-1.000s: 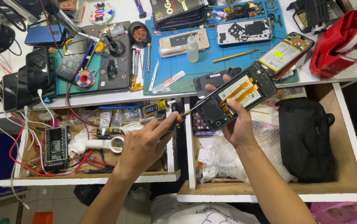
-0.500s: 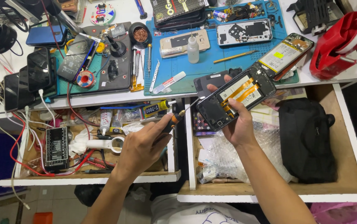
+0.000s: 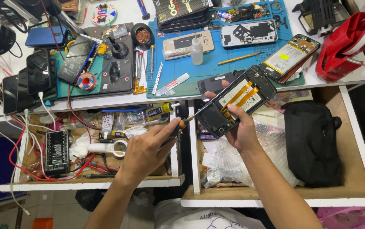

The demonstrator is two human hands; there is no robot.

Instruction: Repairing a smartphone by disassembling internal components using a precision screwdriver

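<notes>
1. At the far left of the worktop [image 3: 106,101], several dark phones [image 3: 25,82] are lying side by side, with red and white cables trailing down into the open left drawer [image 3: 85,184].
2. In that drawer, a black ribbed box [image 3: 57,152] is sitting at the left, and a white magnifier [image 3: 108,148] is lying just left of the left hand [image 3: 146,152].
3. The left hand is closing its grip around a thin screwdriver [image 3: 191,118] with an orange collar; its tip is touching the near-left end of the opened phone [image 3: 235,101].
4. The right hand [image 3: 242,127] is wrapping its grip around the opened phone, thumb across its orange flex strips, holding it tilted above the gap between the drawers.
5. Farther off, a blue mat [image 3: 216,70] is carrying other stripped phones and a small white bottle [image 3: 196,51].
6. In the right drawer, a black pouch [image 3: 312,142] is resting beside bubble wrap [image 3: 250,163].
7. A red tape dispenser [image 3: 348,46] is standing at the far right.
</notes>
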